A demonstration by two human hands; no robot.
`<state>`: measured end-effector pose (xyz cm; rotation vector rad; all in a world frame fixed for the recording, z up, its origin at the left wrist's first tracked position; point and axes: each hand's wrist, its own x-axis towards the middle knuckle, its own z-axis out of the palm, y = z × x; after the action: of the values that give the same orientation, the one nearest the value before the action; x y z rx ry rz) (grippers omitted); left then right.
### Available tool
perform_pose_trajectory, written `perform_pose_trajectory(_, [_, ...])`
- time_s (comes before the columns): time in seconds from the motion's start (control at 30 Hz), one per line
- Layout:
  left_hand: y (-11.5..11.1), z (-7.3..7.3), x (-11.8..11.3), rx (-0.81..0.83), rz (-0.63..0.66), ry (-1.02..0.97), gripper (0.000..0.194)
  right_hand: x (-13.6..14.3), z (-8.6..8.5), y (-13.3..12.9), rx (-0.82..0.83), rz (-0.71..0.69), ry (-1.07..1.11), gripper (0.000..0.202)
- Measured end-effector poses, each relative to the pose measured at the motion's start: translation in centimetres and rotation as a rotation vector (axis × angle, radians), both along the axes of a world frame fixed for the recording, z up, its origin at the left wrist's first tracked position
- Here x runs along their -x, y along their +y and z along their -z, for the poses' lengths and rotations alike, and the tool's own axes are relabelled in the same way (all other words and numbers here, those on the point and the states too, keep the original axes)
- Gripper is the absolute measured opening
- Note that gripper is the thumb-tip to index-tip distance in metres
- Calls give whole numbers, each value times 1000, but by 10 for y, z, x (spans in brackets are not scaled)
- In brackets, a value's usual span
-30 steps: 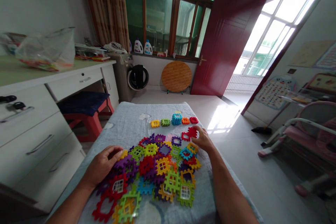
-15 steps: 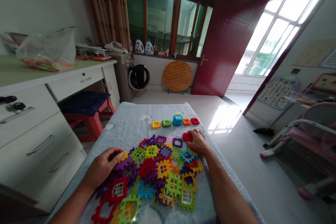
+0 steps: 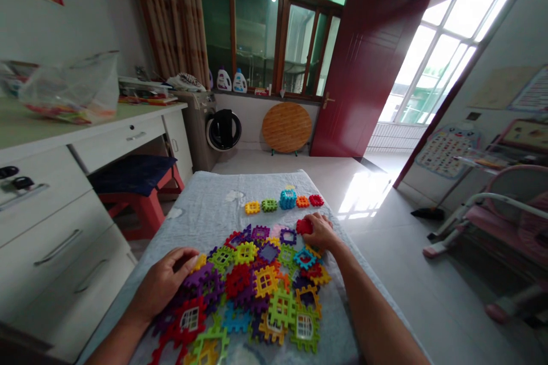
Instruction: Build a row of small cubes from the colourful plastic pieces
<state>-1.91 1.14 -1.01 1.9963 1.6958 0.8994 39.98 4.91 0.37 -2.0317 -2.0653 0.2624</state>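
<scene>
A pile of colourful plastic building tiles (image 3: 266, 282), square with notched edges and several with window grids, covers the front of the cloth-covered table. My left hand (image 3: 165, 285) is at the pile's left edge, with thumb and fingers closed on a yellow tile (image 3: 198, 264) that shows only in part. On the far right side of the pile, my right hand (image 3: 321, 232) grips a red tile (image 3: 304, 226), partly hidden by the fingers. Beyond the pile stands a blue cube (image 3: 288, 199) of joined tiles, in a row with a yellow tile (image 3: 252, 207), a green tile (image 3: 269, 205), an orange tile (image 3: 302, 201) and another red tile (image 3: 317, 200).
A pale blue cloth (image 3: 205, 197) covers the table. To the left are a white desk (image 3: 47, 205) and a red stool (image 3: 143, 205) with a dark top. A pink chair (image 3: 509, 205) stands at the right, and a dark red door (image 3: 363, 68) is open at the back.
The view has shifted slightly, moving the background a little left and down. Both hands keep their places at the pile, still holding the yellow and red tiles.
</scene>
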Motion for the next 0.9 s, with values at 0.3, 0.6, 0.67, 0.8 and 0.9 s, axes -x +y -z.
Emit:
perform_pose_trajectory(0.3, [-2, -3, -1, -9, 10, -17, 34, 6, -17, 18, 101, -93, -154, 47])
perform_pose_trajectory(0.6, [-1, 2, 0, 13, -1, -31, 32, -52, -37, 65, -49, 37, -93, 51])
perform_pose_trajectory(0.67, [0, 3, 1, 13, -7, -30, 32, -63, -40, 79, -44, 71, -93, 52])
perform_pose_trajectory(0.8, [-1, 3, 1, 18, -6, -26, 32, -71, -38, 102, 21, 52, -137, 61])
perform_pose_trajectory(0.9, [-2, 0, -1, 21, -5, -25, 32, -72, -35, 111, 59, 18, -152, 62])
